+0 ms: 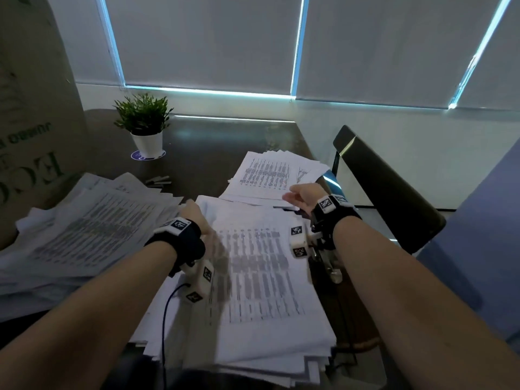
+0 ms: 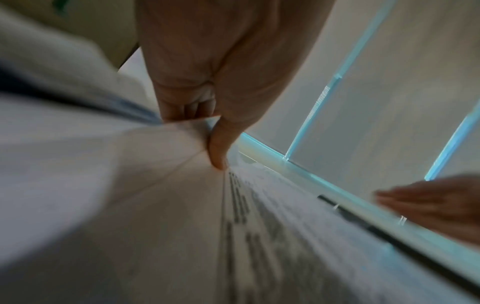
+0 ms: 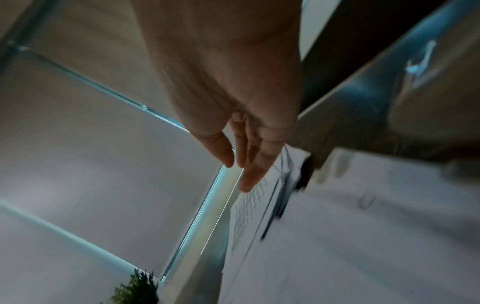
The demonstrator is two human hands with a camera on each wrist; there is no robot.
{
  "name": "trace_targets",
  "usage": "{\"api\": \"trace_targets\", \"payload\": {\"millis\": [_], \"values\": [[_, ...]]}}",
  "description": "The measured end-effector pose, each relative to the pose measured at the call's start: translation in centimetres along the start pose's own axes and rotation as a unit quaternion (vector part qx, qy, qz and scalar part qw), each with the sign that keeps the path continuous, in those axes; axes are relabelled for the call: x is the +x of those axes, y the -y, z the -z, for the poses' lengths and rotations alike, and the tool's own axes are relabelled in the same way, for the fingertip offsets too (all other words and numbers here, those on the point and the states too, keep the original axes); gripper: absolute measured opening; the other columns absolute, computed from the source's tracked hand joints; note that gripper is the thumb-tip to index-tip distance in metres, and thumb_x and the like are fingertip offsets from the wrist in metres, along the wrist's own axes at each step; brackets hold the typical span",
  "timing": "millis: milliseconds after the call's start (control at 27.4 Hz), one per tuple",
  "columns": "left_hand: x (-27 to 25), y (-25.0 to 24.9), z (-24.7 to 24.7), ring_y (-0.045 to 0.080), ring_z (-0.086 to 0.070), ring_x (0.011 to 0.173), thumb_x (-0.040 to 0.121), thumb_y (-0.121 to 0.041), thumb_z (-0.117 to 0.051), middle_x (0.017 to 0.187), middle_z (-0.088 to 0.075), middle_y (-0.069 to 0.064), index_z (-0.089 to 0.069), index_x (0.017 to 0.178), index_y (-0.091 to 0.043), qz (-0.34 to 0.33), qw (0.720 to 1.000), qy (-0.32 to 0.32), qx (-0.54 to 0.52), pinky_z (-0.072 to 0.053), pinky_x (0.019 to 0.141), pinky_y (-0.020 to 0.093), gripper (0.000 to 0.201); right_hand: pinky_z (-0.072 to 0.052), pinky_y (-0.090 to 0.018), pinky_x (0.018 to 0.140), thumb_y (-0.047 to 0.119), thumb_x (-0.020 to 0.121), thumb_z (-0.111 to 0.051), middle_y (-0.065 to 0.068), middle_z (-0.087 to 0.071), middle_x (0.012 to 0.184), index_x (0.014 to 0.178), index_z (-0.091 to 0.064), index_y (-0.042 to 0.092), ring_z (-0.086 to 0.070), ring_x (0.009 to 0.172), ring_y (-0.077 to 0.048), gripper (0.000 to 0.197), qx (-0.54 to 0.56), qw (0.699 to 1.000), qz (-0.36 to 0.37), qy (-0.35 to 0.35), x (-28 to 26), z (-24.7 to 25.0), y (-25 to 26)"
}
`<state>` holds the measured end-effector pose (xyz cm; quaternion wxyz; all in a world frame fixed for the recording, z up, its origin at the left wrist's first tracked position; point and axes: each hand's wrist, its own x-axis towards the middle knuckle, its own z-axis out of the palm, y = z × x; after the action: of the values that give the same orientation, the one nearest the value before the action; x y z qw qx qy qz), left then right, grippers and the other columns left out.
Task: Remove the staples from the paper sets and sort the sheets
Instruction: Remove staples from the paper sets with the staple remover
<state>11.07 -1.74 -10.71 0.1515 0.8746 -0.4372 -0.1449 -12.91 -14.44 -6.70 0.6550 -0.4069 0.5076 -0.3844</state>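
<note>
— Paper stack (image 1: 267, 277) lies right under your wrists on the desk (image 1: 213, 142). What has your left hand (image 1: 194, 218) got?

— Its top sheet's far corner, pinched. Right hand (image 1: 302, 197) hovers loose-fingered, empty.

— Thin and floppy, probably tears easily; keep hold near that corner.

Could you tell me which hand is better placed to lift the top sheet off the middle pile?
Left. The left hand already pinches the top sheet at its far corner, while the right hand hovers open, holding nothing.
</note>
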Motion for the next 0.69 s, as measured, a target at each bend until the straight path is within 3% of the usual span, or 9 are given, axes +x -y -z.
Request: {"api": "trace_targets", "payload": {"millis": [73,110,183,219,292,366,439,548,695], "values": [[0.2,0.0,0.6,0.037,-0.051,0.120,0.083,-0.022,-0.072,0.136,-0.047,0.020,-0.024,0.140,0.002,-0.012,1.000,-0.025,0.007,-0.045,0.094,0.042,0.078,-0.048,-0.032,0.056,0.003,0.098,-0.045,-0.009,-0.059,0.066,0.077,-0.052,0.004,-0.059,0.060,-0.021,0.023,-0.183,0.981,0.011,-0.060,-1.2,1.3,0.5],[0.1,-0.1,0.8,0.038,-0.051,0.119,0.083,-0.023,-0.070,0.135,-0.047,0.021,-0.025,0.139,0.000,-0.010,0.999,-0.028,0.017,-0.046,0.094,0.044,0.075,-0.044,-0.032,0.062,0.007,0.099,-0.045,-0.008,-0.059,0.072,0.074,-0.053,0.005,-0.059,0.069,-0.023,0.025,-0.323,0.943,0.029,-0.072,-1.8,2.1,0.7],[-0.8,-0.7,0.8,0.041,-0.048,0.121,0.081,-0.026,-0.069,0.136,-0.043,0.024,-0.024,0.139,0.000,0.005,0.997,-0.037,0.064,-0.045,0.096,0.047,0.077,-0.040,-0.027,0.072,0.015,0.097,-0.052,-0.010,-0.065,0.097,0.090,-0.064,0.002,-0.062,0.094,-0.027,0.019,-0.523,0.847,0.067,-0.069,-3.7,3.4,1.4],[-1.4,-1.3,0.4,0.042,-0.042,0.126,0.082,-0.029,-0.068,0.141,-0.035,0.026,-0.019,0.143,-0.001,0.006,0.994,-0.047,0.098,-0.042,0.099,0.049,0.083,-0.042,-0.026,0.074,0.018,0.094,-0.057,-0.011,-0.066,0.105,0.095,-0.065,0.003,-0.062,0.096,-0.028,0.017,-0.562,0.823,0.057,-0.055,-4.4,4.0,1.3],[-2.9,-3.0,-0.4,0.042,-0.026,0.136,0.087,-0.032,-0.061,0.150,-0.018,0.025,-0.009,0.148,-0.007,-0.034,0.987,-0.067,0.143,-0.031,0.107,0.051,0.084,-0.047,-0.028,0.071,0.025,0.087,-0.067,-0.008,-0.065,0.096,0.082,-0.062,0.013,-0.060,0.085,-0.023,0.014,-0.613,0.790,0.010,-0.013,-6.0,5.4,1.0],[-3.7,-5.0,-1.3,0.037,-0.026,0.136,0.088,-0.031,-0.059,0.147,-0.026,0.019,-0.026,0.144,-0.012,-0.135,0.980,-0.061,0.135,-0.029,0.110,0.047,0.067,-0.052,-0.030,0.076,0.034,0.078,-0.077,0.003,-0.064,0.089,0.070,-0.070,0.023,-0.059,0.083,-0.016,0.015,-0.620,0.784,-0.018,0.026,-7.0,6.2,0.4],[-4.6,-7.3,-1.8,0.031,-0.038,0.129,0.089,-0.030,-0.059,0.139,-0.042,0.015,-0.045,0.135,-0.012,-0.232,0.969,0.000,0.087,-0.034,0.106,0.039,0.051,-0.051,-0.026,0.069,0.038,0.074,-0.080,0.010,-0.062,0.081,0.063,-0.073,0.025,-0.060,0.077,-0.011,0.019,-0.680,0.732,-0.030,0.029,-8.2,6.2,-0.4],[-7.3,-11.0,-2.6,0.025,-0.052,0.119,0.090,-0.028,-0.064,0.130,-0.055,0.010,-0.055,0.129,-0.008,-0.294,0.948,0.121,-0.010,-0.040,0.100,0.031,0.044,-0.046,-0.025,0.059,0.029,0.087,-0.067,0.000,-0.060,0.076,0.071,-0.061,0.017,-0.057,0.068,-0.013,0.021,-0.691,0.722,0.009,0.026,-8.1,6.4,-1.6],[-9.5,-15.0,-5.3,0.025,-0.064,0.102,0.089,-0.021,-0.065,0.120,-0.063,0.016,-0.057,0.123,0.000,-0.239,0.932,0.226,-0.154,-0.052,0.094,0.037,0.041,-0.048,-0.024,0.057,0.023,0.085,-0.063,-0.003,-0.065,0.064,0.077,-0.066,0.009,-0.060,0.055,-0.015,0.016,-0.654,0.756,0.021,0.013,-9.1,7.0,-0.2]]}}
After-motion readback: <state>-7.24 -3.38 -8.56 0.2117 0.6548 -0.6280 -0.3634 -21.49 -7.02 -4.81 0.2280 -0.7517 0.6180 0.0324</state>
